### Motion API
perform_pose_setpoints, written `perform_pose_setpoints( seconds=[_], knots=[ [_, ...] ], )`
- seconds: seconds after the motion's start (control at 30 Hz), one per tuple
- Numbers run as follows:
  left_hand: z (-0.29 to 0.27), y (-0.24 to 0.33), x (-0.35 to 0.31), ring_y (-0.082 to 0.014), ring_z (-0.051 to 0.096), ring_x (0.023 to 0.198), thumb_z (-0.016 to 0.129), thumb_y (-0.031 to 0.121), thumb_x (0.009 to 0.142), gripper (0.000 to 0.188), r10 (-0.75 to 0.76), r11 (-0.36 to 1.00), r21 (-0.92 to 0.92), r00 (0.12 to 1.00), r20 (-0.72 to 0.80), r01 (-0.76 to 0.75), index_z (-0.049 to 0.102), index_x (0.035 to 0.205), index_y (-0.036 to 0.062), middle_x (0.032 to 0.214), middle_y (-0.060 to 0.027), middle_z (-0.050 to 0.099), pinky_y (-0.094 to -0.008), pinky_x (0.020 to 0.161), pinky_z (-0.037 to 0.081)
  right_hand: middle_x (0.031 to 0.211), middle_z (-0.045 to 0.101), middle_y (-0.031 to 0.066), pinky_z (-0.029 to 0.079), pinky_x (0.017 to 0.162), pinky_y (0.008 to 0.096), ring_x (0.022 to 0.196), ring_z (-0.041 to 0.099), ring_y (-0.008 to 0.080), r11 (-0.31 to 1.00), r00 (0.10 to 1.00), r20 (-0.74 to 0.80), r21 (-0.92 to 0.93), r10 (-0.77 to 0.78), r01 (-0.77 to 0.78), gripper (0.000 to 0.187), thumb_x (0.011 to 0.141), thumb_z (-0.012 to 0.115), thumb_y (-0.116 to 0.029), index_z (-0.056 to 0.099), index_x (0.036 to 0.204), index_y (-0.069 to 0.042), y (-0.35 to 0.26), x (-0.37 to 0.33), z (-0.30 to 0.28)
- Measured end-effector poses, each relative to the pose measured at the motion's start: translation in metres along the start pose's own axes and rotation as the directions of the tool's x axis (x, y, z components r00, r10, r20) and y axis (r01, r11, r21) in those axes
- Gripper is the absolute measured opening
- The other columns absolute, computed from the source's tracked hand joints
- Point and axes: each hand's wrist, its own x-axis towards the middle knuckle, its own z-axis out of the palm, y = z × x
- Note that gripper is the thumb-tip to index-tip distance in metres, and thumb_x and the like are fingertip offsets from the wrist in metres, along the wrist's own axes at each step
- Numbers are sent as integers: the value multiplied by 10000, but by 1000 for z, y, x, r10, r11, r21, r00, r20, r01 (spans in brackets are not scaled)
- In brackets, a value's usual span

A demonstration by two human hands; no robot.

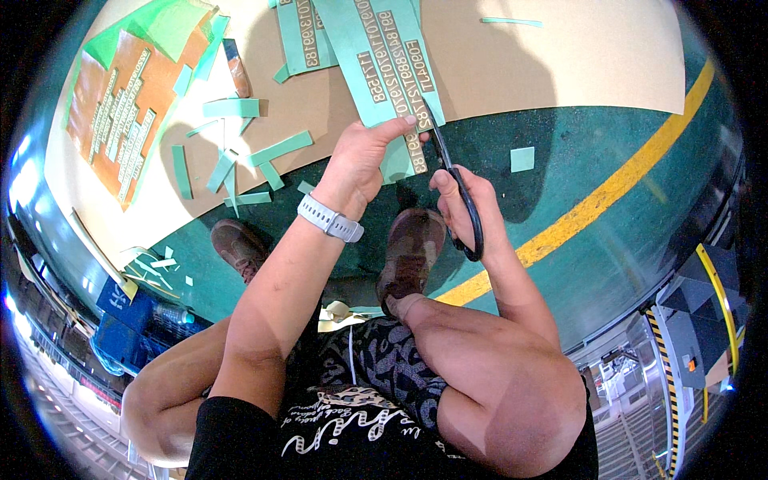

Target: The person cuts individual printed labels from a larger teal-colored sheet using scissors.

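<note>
So, left grip point(364, 156), nearer, pinched green lettered sheet point(350, 48), upper centre of frame, long axis upper-left to lower-right; right grip point(475, 202), below-right, was clamped on scissors point(446, 154).

Lettered sheet point(384, 72): was mint green, its rows of characters showing tan within dark outlines.
Scissors point(453, 166): were black along the handles.
Large sheet point(544, 64): was plain tan, bleached almost white by light toward its left edge.
Strips point(280, 149): were pale green, near its lower edge.
Layered piece point(128, 104): was orange-brown with bright green bordering, by its left edge.
Floor point(592, 152): was deep green, crossed by a yellow stripe point(576, 220).
Watch point(330, 218): had a pale grey band.
Shoes point(412, 248): were dark reddish brown.
Shorts point(384, 360): were black, patterned with grey curling shapes.
</note>
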Motion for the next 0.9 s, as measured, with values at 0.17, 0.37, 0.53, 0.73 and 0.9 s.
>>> perform_pose_setpoints(
  seconds=[0.17, 0.37, 0.53, 0.73, 0.9],
  knots=[
    [0, 2, 0, -187, 637, 789, 619, 105, 826, 254, -1, 1000, 9, 1000, -5, 1, 573, 1053, 0, 922, -100, 645, -318, 682, 544, 550, 525, 57, 426, 500, 292, 508, 515, 151, 995, 1000, 23, 94, 14, -17, 467, 882, 521, -476, 558, 801, -17, -3, -2, 2],
    [-3, 3, 1, -188, 638, 772, 624, 100, 819, 251, -1, 1000, 29, 1000, 10, 0, 577, 1042, -5, 903, -104, 646, -315, 667, 544, 529, 516, 54, 425, 480, 292, 489, 525, 156, 999, 999, 41, 46, 20, -22, 476, 887, 506, -484, 542, 769, -24, -9, 0, -3],
    [-3, 4, 1, -190, 638, 772, 633, 106, 813, 263, 2, 1000, 30, 1000, 23, -3, 577, 1043, -8, 896, -105, 645, -312, 665, 545, 516, 513, 55, 419, 468, 299, 474, 526, 166, 999, 998, 39, 27, 41, -42, 494, 888, 493, -497, 533, 749, -25, -10, 2, -2],
    [-4, 3, 2, -190, 637, 775, 634, 115, 813, 275, 8, 999, 38, 1000, 27, -9, 574, 1049, -11, 907, -106, 644, -314, 665, 546, 529, 422, -29, 327, 398, 207, 443, 411, 47, 997, 1000, 20, 81, 6, -7, 480, 899, 472, -498, 541, 821, -30, -7, 2, 2],
    [-5, 2, 4, -188, 635, 784, 632, 116, 814, 276, -3, 999, 34, 999, 34, 2, 573, 1052, -10, 918, -103, 643, -320, 666, 545, 527, 393, -47, 280, 394, 208, 456, 368, 33, 994, 999, -22, 109, -31, 33, 455, 899, 493, -478, 545, 796, -38, 1, 4, 5]
  ],
)
